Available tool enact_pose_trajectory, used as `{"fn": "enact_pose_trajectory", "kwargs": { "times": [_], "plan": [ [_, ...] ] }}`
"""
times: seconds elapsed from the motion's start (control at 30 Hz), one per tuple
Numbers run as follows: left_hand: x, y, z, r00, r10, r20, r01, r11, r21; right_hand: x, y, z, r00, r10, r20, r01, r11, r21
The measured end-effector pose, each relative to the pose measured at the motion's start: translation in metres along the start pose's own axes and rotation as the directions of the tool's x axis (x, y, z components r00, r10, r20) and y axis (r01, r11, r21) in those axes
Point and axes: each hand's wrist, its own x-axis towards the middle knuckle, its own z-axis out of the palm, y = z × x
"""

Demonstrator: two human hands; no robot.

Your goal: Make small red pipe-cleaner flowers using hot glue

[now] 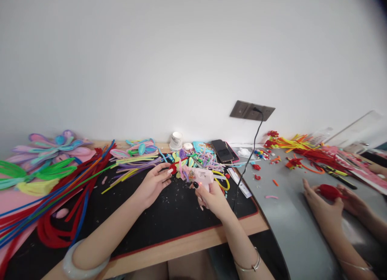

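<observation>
My right hand (213, 198) is wrapped round a pale pink glue gun (204, 175), which has a small red light glowing on it. The nozzle end faces left, towards my other hand. My left hand (153, 184) pinches a small red fuzzy piece (173, 168) between thumb and fingers, close to the gun. Just behind both hands lies a heap of pastel pipe cleaner pieces (208, 159). Below them a black mat (169, 221) with bits of debris covers the wooden table.
Pipe cleaner bundles (130, 171) and a large pastel fuzzy flower (57, 147) lie left. At the back are a paper cup (176, 140) and a phone (222, 150). A black cord (251, 159) hangs from the wall socket (252, 110). Right, another person's hands (325, 211) hold a red piece (330, 192).
</observation>
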Motion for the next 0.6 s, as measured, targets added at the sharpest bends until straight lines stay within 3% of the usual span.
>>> {"fn": "enact_pose_trajectory", "kwargs": {
  "times": [0.23, 0.6],
  "plan": [
    [-0.0013, 0.0019, 0.0011, 1.0, 0.001, 0.011, -0.001, 1.0, 0.0, -0.0036, -0.0044, 0.0005, 0.998, 0.05, 0.038, -0.049, 0.998, -0.027],
    [-0.0035, 0.0029, 0.0036, 1.0, -0.004, 0.028, 0.003, 1.0, 0.02, -0.0003, -0.0063, -0.0021, 0.999, 0.034, -0.011, -0.034, 0.999, -0.01]
  ]
}}
